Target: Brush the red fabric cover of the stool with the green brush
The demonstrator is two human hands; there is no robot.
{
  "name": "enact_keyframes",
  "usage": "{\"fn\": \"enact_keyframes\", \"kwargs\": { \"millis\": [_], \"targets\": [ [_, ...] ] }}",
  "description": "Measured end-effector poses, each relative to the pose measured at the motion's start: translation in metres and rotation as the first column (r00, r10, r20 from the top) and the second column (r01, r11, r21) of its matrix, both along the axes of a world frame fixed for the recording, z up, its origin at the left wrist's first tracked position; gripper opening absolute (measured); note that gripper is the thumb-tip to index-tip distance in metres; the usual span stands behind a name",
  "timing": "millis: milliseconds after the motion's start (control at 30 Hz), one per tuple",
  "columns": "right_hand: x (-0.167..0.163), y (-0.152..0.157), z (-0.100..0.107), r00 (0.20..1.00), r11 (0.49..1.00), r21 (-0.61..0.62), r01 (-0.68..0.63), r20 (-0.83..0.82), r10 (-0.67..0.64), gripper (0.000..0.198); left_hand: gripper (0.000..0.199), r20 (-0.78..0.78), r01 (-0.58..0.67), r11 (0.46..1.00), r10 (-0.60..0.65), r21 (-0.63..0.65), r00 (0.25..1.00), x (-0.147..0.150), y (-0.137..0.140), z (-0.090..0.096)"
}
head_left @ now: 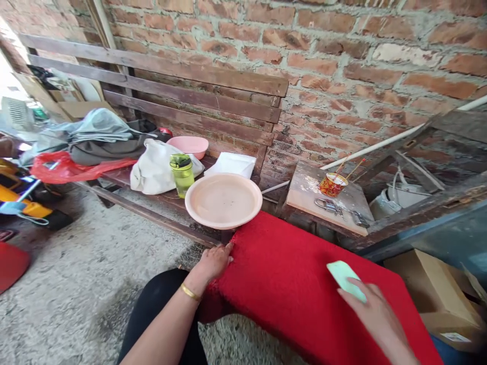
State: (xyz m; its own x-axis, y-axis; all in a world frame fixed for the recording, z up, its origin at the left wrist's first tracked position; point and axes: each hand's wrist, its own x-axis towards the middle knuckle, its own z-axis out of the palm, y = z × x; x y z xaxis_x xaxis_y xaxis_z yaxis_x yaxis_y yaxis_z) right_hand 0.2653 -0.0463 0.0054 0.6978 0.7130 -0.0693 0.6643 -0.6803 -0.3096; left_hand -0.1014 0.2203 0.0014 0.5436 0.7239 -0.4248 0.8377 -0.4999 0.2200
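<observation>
A bright red cloth (281,274) covers a long bench-like surface in front of me. My left hand (216,261) is at its near left edge, finger and thumb closed on the fabric; a gold bangle circles that wrist. My right hand (375,304) is closed around a pale green, flat, round-cornered block (346,280) over the right part of the cloth; whether it is a brush or a bar, I cannot tell. Just beyond my left hand sits a shallow pale pink basin (224,200), which looks to have liquid in it.
On a wooden bench (167,213) stand a green bottle (181,177), a white bag (152,170) and a pink bowl (190,146). A small wooden table (300,195) bears a red-gold tin (332,186) with sticks and a padlock (327,205). Cardboard boxes (429,284) lie right.
</observation>
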Motion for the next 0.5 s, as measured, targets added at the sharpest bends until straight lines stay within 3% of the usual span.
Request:
{"fn": "enact_keyframes", "kwargs": {
  "millis": [133, 200, 267, 367, 500],
  "targets": [
    [-0.119, 0.113, 0.015, 0.932, 0.931, -0.052, -0.36, -0.067, 0.357, 0.049, 0.055, 0.009, -0.001, 1.0, 0.001, -0.013, 1.0, -0.002, 0.004, -0.001],
    [-0.162, 0.15, 0.018, 0.881, 0.879, -0.068, -0.472, -0.074, 0.467, 0.046, 0.055, 0.006, -0.001, 1.0, 0.002, -0.011, 1.0, -0.002, 0.006, -0.002],
    [-0.184, 0.173, 0.016, 0.863, 0.861, -0.065, -0.504, -0.078, 0.499, 0.046, 0.056, 0.0, 0.008, 1.0, -0.008, -0.011, 1.0, -0.001, 0.007, -0.004],
    [-0.177, 0.174, 0.01, 0.877, 0.875, -0.071, -0.478, -0.092, 0.472, 0.045, 0.056, -0.015, 0.034, 0.999, -0.034, -0.012, 0.999, 0.0, 0.009, -0.007],
    [-0.117, 0.119, 0.012, 0.933, 0.928, -0.113, -0.355, -0.109, 0.344, 0.044, 0.055, -0.027, 0.058, 0.998, -0.058, 0.007, 0.998, 0.0, 0.009, -0.009]
  ]
}}
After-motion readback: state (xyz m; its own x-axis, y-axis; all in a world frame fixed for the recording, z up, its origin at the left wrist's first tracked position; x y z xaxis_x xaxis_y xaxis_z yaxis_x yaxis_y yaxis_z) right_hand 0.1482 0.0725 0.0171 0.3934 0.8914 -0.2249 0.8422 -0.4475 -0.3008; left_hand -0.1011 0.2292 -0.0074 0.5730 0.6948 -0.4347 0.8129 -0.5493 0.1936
